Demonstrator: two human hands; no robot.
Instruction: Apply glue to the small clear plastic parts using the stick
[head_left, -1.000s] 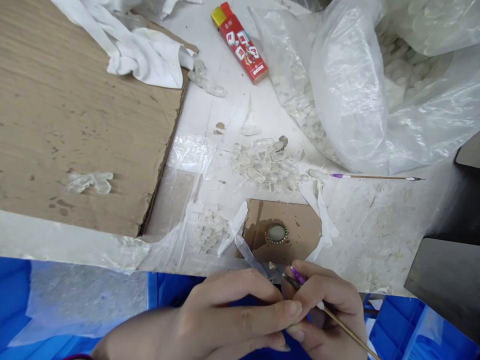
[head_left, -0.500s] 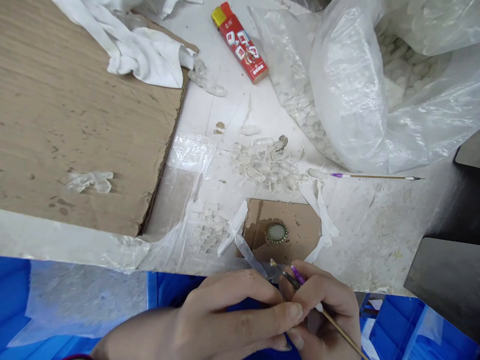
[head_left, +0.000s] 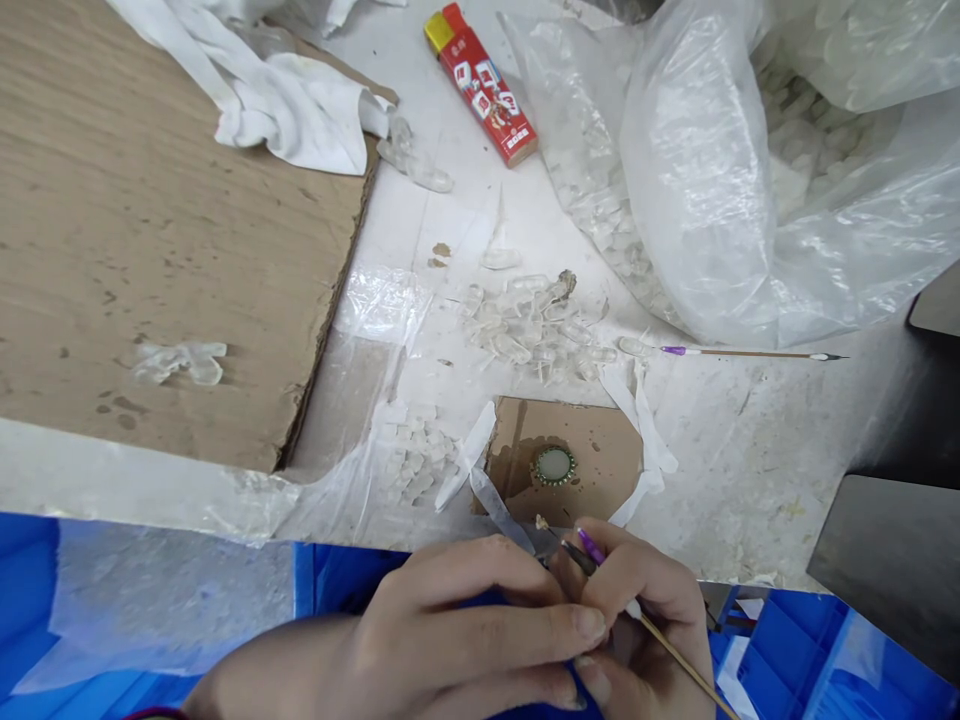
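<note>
Slightly leftward, the right hand [head_left: 652,585] has shifted in our head view, pinching a bamboo-handled tool [head_left: 676,652] beside the worktable [head_left: 750,480]. We cannot tell what the left hand [head_left: 420,635], fingers bent, holds. A loosened pinch could drop the tool; white strips [head_left: 654,440] and clear pieces [head_left: 514,347] crowd the small cardboard [head_left: 604,475].

"What has shifted at the workbench [head_left: 750,450]?"

"The person's right hand [head_left: 660,600] has edged toward nine o'clock over the past second, and the wooden stick [head_left: 679,655] and purple tip [head_left: 590,545] in its grasp have moved with it."

"And beside it?"

"At four o'clock from that hand, more of a white strip [head_left: 733,672] now shows."
</note>
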